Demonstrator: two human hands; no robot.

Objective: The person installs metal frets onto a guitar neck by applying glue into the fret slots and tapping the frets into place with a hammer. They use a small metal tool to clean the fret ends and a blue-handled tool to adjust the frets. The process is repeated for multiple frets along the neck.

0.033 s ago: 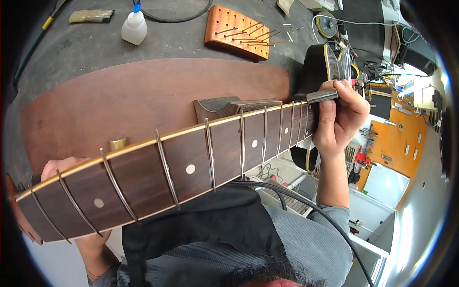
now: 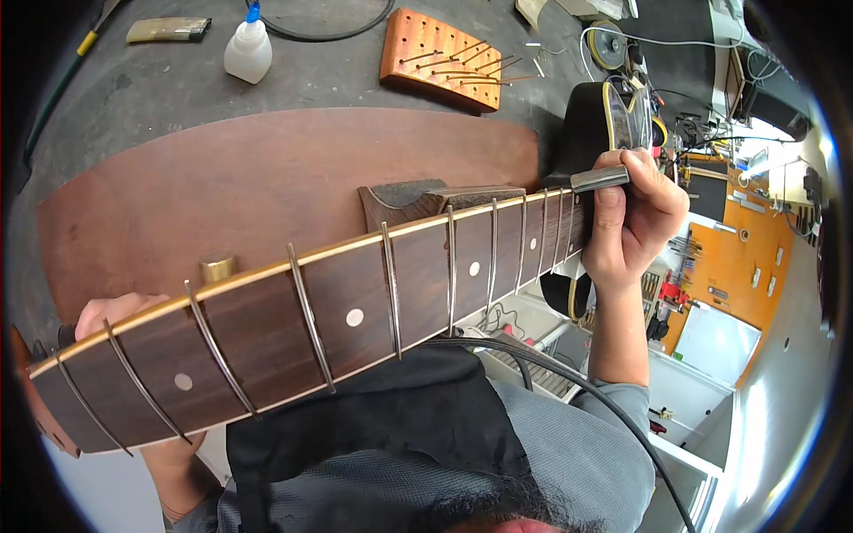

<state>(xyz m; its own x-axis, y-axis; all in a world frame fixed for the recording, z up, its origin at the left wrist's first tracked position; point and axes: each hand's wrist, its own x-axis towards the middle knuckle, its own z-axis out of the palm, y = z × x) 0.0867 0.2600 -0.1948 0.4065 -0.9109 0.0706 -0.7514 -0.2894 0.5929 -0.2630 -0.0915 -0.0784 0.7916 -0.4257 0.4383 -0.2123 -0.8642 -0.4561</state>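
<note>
A guitar neck (image 2: 418,265) runs slantwise across the view, its dark fretboard set with round pale dots and edged in cream binding. Several metal frets (image 2: 388,266) cross it, their ends jutting past the edges. Around the neck's back, near the headstock (image 2: 43,409), my left hand (image 2: 120,313) is closed; most of it is hidden behind the wood. Between thumb and fingers, my right hand (image 2: 638,213) pinches a short shiny steel bar (image 2: 600,179) at the body end of the fretboard. The black guitar body (image 2: 582,124) lies just beyond that hand.
Under the neck lie a brown sheet (image 2: 293,169) and a wooden neck rest (image 2: 404,200), with a brass-coloured cylinder (image 2: 218,266) beside the neck. Farther back are a plastic bottle (image 2: 249,55) and a drilled wooden block (image 2: 435,58) holding thin rods. A black cable (image 2: 569,386) crosses my front.
</note>
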